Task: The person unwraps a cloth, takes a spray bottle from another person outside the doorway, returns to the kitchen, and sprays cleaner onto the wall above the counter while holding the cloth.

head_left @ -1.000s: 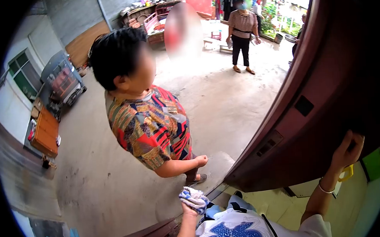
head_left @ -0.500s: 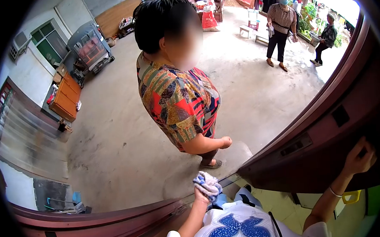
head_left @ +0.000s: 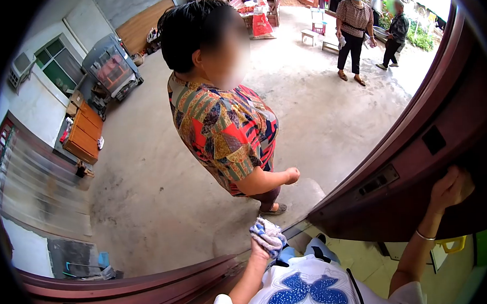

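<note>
My left hand [head_left: 258, 253] is closed around a crumpled blue and white cloth [head_left: 268, 236], held in front of my body at the doorway. On the right, my right hand [head_left: 452, 188] is raised against the dark red door [head_left: 390, 210], its fingers curled near the door's shadowed edge. Whatever those fingers grip is too dark to make out. A metal lock plate [head_left: 379, 180] is set in the door's edge, to the left of my right hand.
A person in a patterned shirt [head_left: 215, 131] stands just outside. Two more people [head_left: 355, 28] [head_left: 394, 34] are farther off, near low stools [head_left: 309, 36]. A covered vehicle [head_left: 112, 65] and an orange cabinet [head_left: 84, 134] are at the left. A yellow handle [head_left: 452, 244] shows low at the right.
The view has swung right and down since the first frame, showing more of the door frame. The far-right person has come nearer the person in the spotted top. Both my hands keep similar positions.
</note>
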Demonstrator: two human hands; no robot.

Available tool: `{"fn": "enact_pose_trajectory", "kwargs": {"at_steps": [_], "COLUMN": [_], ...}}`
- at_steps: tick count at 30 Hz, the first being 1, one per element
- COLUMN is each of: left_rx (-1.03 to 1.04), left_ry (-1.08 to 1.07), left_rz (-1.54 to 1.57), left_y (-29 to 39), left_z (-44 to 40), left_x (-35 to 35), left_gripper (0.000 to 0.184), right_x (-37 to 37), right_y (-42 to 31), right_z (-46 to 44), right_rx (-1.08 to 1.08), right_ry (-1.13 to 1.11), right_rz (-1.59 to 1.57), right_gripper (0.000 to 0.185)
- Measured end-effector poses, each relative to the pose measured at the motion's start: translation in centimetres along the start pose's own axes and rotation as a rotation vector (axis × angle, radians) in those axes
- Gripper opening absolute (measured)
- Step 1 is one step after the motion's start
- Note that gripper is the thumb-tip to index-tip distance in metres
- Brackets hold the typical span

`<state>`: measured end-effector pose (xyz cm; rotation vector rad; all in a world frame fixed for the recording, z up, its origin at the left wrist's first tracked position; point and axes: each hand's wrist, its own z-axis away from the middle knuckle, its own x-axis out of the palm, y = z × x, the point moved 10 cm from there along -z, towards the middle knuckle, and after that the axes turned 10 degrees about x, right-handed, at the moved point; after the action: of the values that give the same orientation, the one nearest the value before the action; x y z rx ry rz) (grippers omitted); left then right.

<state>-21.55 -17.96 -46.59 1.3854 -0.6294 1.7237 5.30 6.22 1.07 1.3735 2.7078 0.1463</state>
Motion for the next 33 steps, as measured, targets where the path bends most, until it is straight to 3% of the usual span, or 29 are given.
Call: {"fn": "enact_pose_trajectory", "kwargs": {"at_steps": [1,3,5,11,15,17,23,25,27,29,30,31,32,33], "left_rx": [0.049,0.042,0.029,0.020,-0.003,-0.028,-0.080,-0.107,0.145,0.039,-0.153,-0.065,0.008,-0.013], "left_ry": [0.177,0.170,0.313,0.200,0.264,0.071,0.159,-0.046,-0.293,0.172,0.112,0.136,0.360,0.294], "left_rz": [-0.102,-0.077,-0.077,-0.080,-0.085,-0.003,0.197,0.078,-0.568,-0.116,0.028,-0.140,0.091,0.264], "left_y": [0.4,0.3,0.3,0.6,1.1,1.3,4.1,6.1,9.8,10.9,11.0,12.7,11.1,11.2], "left_z": [0.2,0.6,1.5,1.8,3.1,3.1,6.6,8.2,9.7,12.2,13.4,14.9,12.2,12.7], "left_x": [-1.4,-0.3,0.4,1.0,-0.2,0.4,-1.8,0.7,5.3,-0.5,-1.7,-1.0,-3.8,-3.3], "left_gripper": [0.021,0.023,0.025,0.026,0.024,0.022,0.019,0.018,0.022,0.023,0.023,0.016,0.010,0.010], "right_x": [0.1,0.2,0.4,-0.9,-2.4,-3.5,-7.5,-8.6,-9.8,-11.1,-11.8,-13.5,-10.5,-10.7], "right_y": [-0.3,-1.0,-1.1,-2.0,-2.6,-3.2,-7.0,-7.8,-8.9,-7.5,-7.9,-8.4,-6.2,-7.5], "right_z": [0.0,-0.2,-0.2,-0.3,-0.3,-0.5,-0.9,-0.7,-0.1,0.4,-0.3,-1.5,-0.1,-0.8], "right_rx": [0.012,-0.010,0.025,-0.005,0.003,-0.004,-0.010,-0.044,-0.197,-0.289,-0.305,-0.305,-0.289,-0.298], "right_ry": [0.023,0.018,0.003,0.057,0.037,0.028,0.032,0.005,-0.024,-0.041,-0.102,-0.038,0.030,0.011], "right_rz": [-0.008,-0.012,0.000,0.030,0.014,0.029,0.032,0.030,0.058,0.096,0.080,0.080,0.068,0.055], "right_gripper": [0.029,0.028,0.027,0.024,0.022,0.022,0.023,0.023,0.023,0.026,0.026,0.030,0.034,0.034]}}
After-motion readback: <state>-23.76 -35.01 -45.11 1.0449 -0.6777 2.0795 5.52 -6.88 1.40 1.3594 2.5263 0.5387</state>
